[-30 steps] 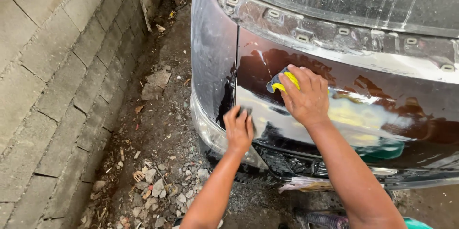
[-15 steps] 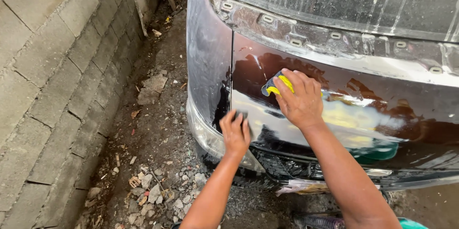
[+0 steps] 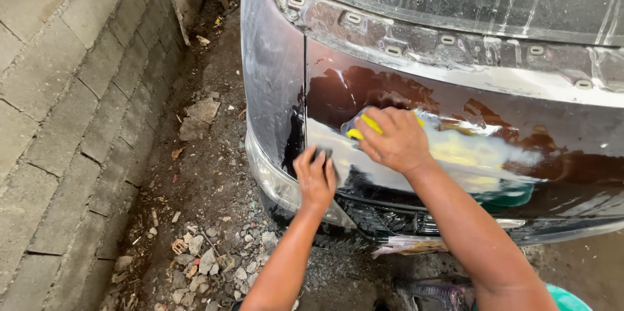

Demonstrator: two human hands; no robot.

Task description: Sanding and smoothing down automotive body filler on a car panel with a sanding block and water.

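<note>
Two bare hands on wet, dark car panel (image 3: 455, 109). Right hand (image 3: 390, 139) closed over yellow sponge (image 3: 364, 126), pressing it flat against panel. Left hand (image 3: 315, 174) spread, empty, braced just below-left. Sponge likely soft, light, soapy-slick; best held palm-over, fingers wrapping top edge.

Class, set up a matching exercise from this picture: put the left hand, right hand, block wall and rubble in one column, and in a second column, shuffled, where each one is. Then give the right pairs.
Column one:
1. left hand
2. right hand
3. block wall
4. rubble

Column two:
A. on the ground beside the car
B. pressing a yellow sponge on the dark car panel
C. flat on the panel, near its seam
D. along the left edge of the view

Pairs: 1-C, 2-B, 3-D, 4-A
</note>
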